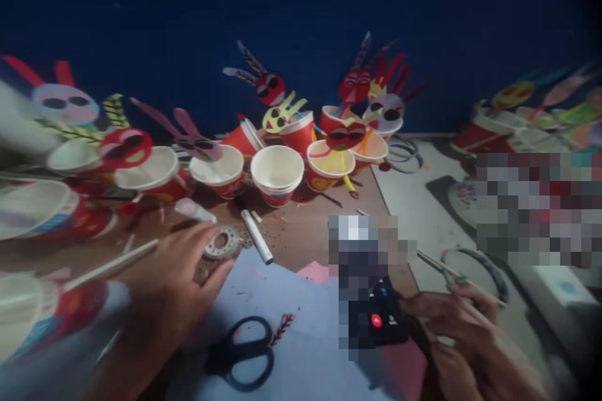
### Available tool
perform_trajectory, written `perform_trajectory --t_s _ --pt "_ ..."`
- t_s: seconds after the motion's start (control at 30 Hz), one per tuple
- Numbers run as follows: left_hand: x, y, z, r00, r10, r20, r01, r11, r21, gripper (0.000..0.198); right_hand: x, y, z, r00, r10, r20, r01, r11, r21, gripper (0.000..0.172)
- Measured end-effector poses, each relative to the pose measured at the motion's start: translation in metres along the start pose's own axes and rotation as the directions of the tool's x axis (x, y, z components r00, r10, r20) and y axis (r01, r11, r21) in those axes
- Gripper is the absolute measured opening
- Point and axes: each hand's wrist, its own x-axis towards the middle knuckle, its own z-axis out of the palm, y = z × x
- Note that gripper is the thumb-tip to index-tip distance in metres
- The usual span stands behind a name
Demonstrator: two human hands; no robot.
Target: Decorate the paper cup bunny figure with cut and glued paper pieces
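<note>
Left hand point(176, 276) round pale ring point(233, 241) (scissors point(230, 352) nearby)

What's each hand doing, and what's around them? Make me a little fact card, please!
Left hand: holding a round grey ring with small holes
Right hand: beside a black rectangular phone; grip unclear
Cutting tool: black-handled scissors on a pale-blue paper sheet
Near the ring: slim white tube with a dark end
Containers: red-and-white paper cups, some with colourful paper faces
</note>
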Motion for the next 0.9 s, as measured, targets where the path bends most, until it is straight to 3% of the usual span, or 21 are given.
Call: perform_trajectory --t_s 0.23,0.57,0.73,0.9 --pt "0.007 -0.002 0.005 0.998 0.014 0.064 -0.016 1.0 0.024 0.038 0.011 0.0 -0.004 0.945 -0.236 0.226 0.241 0.971 0.006 0.008" --pt "-0.002 0.003 -0.002 0.992 -0.094 0.085 0.091 0.995 0.031 0.042 -0.004 -0.004 -0.008 0.958 -0.204 0.201 0.211 0.977 -0.013 0.021" --pt "-0.002 0.0 0.001 0.993 -0.061 0.1 0.059 0.998 0.021 0.044 -0.017 -0.009 -0.004 0.975 -0.15 0.167 0.151 0.989 0.006 0.026" --pt "0.0 0.001 0.001 0.994 -0.035 0.107 0.034 0.999 0.016 0.043 -0.013 -0.011 -0.002 0.952 -0.206 0.227 0.21 0.978 0.01 0.04"
